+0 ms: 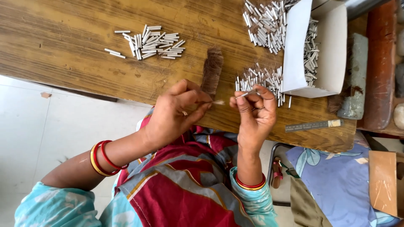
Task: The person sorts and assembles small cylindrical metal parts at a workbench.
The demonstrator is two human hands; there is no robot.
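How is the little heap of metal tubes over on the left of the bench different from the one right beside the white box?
The left heap lies in the open, far from both hands, its tubes mostly flat and fanned out. The heap by the white box sits against the box wall, just above the right hand, with many tubes pointing toward the bench edge. Both hold short silvery tubes.

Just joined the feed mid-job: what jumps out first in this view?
The two hands meeting at the table's near edge: the left hand pinches a small pale tuft of bristles and the right hand holds a thin silver tube up to it. Heaps of the same silver tubes lie beyond, one loose pile at left and more spilling around a white cardboard box at right, with a brown hair bundle between.
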